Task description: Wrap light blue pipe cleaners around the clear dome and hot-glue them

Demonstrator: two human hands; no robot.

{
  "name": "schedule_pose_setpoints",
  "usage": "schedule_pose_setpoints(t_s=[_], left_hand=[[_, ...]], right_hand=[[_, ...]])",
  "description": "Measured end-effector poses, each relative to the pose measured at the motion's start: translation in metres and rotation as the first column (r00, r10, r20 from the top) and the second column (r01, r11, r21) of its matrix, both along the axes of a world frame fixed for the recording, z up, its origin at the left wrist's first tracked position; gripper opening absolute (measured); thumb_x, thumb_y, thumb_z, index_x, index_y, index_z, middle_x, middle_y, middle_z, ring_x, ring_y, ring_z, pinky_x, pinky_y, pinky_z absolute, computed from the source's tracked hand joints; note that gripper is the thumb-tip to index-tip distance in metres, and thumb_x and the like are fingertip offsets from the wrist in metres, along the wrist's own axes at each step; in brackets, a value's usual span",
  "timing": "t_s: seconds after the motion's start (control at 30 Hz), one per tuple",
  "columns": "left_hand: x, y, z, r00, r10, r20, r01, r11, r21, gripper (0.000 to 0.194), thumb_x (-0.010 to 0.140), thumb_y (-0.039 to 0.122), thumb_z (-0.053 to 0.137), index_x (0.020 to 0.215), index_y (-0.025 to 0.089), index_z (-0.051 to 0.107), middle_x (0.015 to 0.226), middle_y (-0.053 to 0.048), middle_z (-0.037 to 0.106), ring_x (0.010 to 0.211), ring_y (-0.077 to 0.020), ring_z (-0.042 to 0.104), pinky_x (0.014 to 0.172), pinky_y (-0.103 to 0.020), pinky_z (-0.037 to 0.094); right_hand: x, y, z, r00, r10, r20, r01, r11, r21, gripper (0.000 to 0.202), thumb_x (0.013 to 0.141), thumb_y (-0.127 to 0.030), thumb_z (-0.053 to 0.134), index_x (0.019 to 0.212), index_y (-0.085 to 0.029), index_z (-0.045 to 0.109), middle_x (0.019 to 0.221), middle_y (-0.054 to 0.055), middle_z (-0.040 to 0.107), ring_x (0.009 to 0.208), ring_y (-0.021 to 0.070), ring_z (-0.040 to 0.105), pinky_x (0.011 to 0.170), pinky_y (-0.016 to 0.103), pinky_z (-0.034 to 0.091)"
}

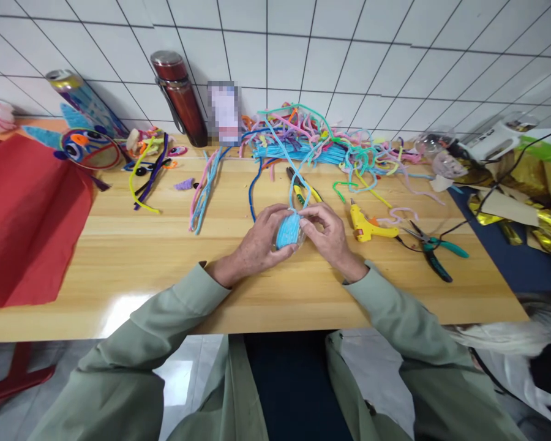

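Between both hands, just above the tabletop, is a rounded clear piece (288,231) wrapped in light-blue pipe cleaners. My left hand (262,242) curls around its left side, thumb along the lower edge. On the right, my right hand (327,231) pinches at the upper right of the wrapping with thumb and forefinger. Loose light-blue pipe cleaner ends (298,174) rise from the top and cross each other. Yellow-and-black pliers (298,191) lie right behind the hands. A yellow hot glue gun (368,225) rests to the right of my right hand.
A heap of coloured pipe cleaners (303,144) lies along the wall. Teal-handled pliers (434,245) and a black cable (477,211) are at right. A red thermos (181,101), a can (85,101), a decorated bird-like figure (89,149) and red sheet (32,226) stand or lie leftward.
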State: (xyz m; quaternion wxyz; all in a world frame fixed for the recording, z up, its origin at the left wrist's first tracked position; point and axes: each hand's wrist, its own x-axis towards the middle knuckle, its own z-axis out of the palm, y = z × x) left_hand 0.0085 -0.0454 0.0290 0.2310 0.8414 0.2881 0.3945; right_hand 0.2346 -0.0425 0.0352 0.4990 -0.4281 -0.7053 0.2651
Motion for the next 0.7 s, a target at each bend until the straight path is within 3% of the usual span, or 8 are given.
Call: schedule_pose_setpoints(t_s=[0.33, 0.57, 0.7], left_hand=[[-0.0021, 0.0033, -0.0032, 1.0, 0.007, -0.002, -0.007, 0.993, 0.121, 0.068, 0.102, 0.04, 0.075, 0.16, 0.025, 0.042, 0.151, -0.018, 0.059, 0.147, -0.0364, 0.056, 0.121, -0.061, 0.053], [-0.0053, 0.0036, -0.0001, 0.999, -0.008, -0.035, 0.011, 0.997, 0.081, 0.069, 0.102, 0.044, 0.073, 0.16, 0.025, 0.043, 0.154, -0.02, 0.057, 0.15, -0.037, 0.054, 0.123, -0.063, 0.051], [-0.006, 0.0068, 0.0004, 0.999, -0.009, -0.044, 0.012, 0.998, 0.068, 0.066, 0.101, 0.045, 0.073, 0.157, 0.024, 0.046, 0.154, -0.019, 0.058, 0.151, -0.0364, 0.054, 0.125, -0.063, 0.049]], right_hand=[[-0.0007, -0.0003, -0.001, 1.0, 0.008, 0.0, -0.008, 1.0, 0.022, 0.016, 0.103, -0.041, 0.072, 0.106, -0.026, 0.077, 0.105, 0.006, 0.077, 0.094, 0.0228, 0.072, 0.081, 0.039, 0.062], [-0.0009, 0.0002, -0.0024, 1.0, 0.016, -0.006, -0.015, 0.999, 0.029, 0.016, 0.103, -0.041, 0.073, 0.107, -0.026, 0.078, 0.106, 0.006, 0.077, 0.095, 0.023, 0.072, 0.083, 0.039, 0.061], [-0.0011, 0.0006, -0.0033, 1.0, 0.013, -0.006, -0.013, 1.0, 0.018, 0.025, 0.104, -0.05, 0.072, 0.11, -0.027, 0.079, 0.106, 0.006, 0.077, 0.101, 0.0247, 0.073, 0.086, 0.04, 0.062]])
